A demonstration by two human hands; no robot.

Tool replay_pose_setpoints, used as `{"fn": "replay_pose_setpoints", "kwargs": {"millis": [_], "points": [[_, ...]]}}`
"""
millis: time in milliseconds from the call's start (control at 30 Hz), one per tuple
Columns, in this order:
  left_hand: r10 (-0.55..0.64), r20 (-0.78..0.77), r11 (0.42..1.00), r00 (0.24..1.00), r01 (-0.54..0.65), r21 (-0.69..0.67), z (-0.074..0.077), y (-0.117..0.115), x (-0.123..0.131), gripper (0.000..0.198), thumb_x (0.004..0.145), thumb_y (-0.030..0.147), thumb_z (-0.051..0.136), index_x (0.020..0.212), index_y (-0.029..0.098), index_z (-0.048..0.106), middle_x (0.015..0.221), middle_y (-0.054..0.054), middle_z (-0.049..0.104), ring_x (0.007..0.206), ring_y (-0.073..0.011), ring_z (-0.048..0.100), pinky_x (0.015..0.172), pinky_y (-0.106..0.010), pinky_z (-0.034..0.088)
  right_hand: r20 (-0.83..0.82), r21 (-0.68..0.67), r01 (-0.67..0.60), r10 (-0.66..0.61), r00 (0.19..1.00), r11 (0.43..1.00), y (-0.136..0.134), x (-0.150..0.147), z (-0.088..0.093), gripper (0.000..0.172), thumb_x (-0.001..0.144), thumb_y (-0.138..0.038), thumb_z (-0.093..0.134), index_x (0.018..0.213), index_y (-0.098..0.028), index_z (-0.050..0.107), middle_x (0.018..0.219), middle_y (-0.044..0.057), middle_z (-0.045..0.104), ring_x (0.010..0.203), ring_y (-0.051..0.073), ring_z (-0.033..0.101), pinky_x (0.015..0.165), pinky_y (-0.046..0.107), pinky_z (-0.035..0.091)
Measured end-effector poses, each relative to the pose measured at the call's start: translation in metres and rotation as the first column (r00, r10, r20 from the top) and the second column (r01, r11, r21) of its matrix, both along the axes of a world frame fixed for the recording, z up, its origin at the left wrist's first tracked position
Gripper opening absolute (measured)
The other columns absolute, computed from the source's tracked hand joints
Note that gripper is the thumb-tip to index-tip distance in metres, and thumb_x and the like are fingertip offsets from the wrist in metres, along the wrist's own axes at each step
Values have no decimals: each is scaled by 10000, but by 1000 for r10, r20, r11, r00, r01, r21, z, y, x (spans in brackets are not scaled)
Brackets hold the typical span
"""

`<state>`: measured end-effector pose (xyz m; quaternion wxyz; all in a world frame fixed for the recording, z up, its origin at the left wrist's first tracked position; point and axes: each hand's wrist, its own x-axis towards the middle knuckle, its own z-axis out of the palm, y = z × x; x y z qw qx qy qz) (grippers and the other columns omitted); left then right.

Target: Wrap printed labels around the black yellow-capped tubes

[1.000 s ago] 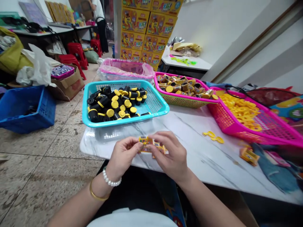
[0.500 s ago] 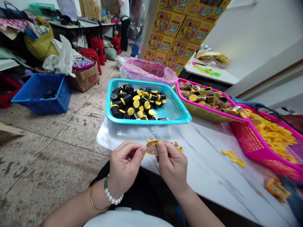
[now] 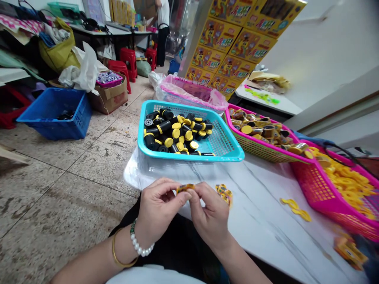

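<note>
My left hand and my right hand meet over the near edge of the table, thumbs and forefingers pinched on one small printed yellow label. The label is turned edge-on, and the fingers hide much of it. Just beyond my right hand, several more printed labels lie on the white marbled table. Past the hands stands a turquoise basket holding many black cylinders with yellow caps.
On the right are a pink basket of label-wrapped cylinders and a pink basket of yellow plastic parts. Linked yellow pieces lie on the table. Stacked yellow boxes rise behind. A blue crate sits on the floor; a person stands far back.
My left hand has closed onto the label that my right hand held up. The label has tilted from face-on to edge-on. The view has shifted slightly, and the labels on the table show more.
</note>
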<state>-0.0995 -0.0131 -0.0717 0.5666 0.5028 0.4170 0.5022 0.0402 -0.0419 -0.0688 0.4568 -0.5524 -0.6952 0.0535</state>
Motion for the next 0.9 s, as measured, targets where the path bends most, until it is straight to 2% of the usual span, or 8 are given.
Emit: {"fn": "replay_pose_setpoints", "kwargs": {"millis": [133,233,300,400,500,700,800,900], "points": [[-48,91,977,995,66,-205,-6,7,-5,224,715,348,816,821,153,795,623,-19,658,471,-84,468,437,-209,408,75,-103,-111,119,990,988,9,11,13,266,975,-198,541,714,-204,588,602,-23,551,534,109,528,517,229,402],[110,112,983,988,-92,-158,-9,11,-9,315,686,310,846,956,170,763,821,-27,693,583,-84,523,571,-211,489,110,-79,-27,35,993,997,18,18,26,281,965,-234,565,687,-203,585,567,-37,536,489,97,487,490,227,382],[181,97,980,979,-171,-103,-9,11,-11,304,704,313,846,952,178,736,854,-23,678,655,-99,560,623,-209,500,99,-46,48,-43,994,998,22,18,29,328,965,-251,570,641,-201,549,537,-44,510,467,91,459,476,225,364],[136,45,991,990,-135,-16,-8,7,-12,190,788,345,787,852,174,735,806,-34,672,734,-138,605,650,-218,499,85,-9,78,-77,993,997,22,12,24,384,972,-252,566,597,-200,499,503,-53,465,440,80,428,461,223,333],[79,23,997,997,-79,19,-7,4,-12,175,830,348,748,848,175,759,829,-51,696,763,-158,623,681,-242,511,79,15,54,-55,995,998,17,6,15,361,971,-221,571,615,-197,510,523,-49,484,455,79,448,475,220,337],[96,81,990,992,-87,-109,-5,7,-11,177,772,335,782,806,162,767,780,-53,732,698,-146,617,638,-243,513,71,36,23,-25,997,999,12,1,15,357,979,-188,541,625,-201,496,545,-44,473,466,82,450,480,222,345],[79,124,984,989,-58,-167,-3,7,-11,179,722,318,813,757,153,753,722,-45,725,652,-134,609,619,-239,516,152,65,-4,-5,988,998,12,0,12,328,976,-196,552,650,-205,524,540,-44,473,456,87,436,469,238,326],[74,153,973,985,-37,-229,-1,6,-11,247,673,329,845,769,140,719,666,-30,703,542,-98,559,512,-208,474,222,95,5,-26,975,996,13,-3,7,315,972,-184,562,660,-208,527,549,-38,485,469,94,444,485,252,323]]}}
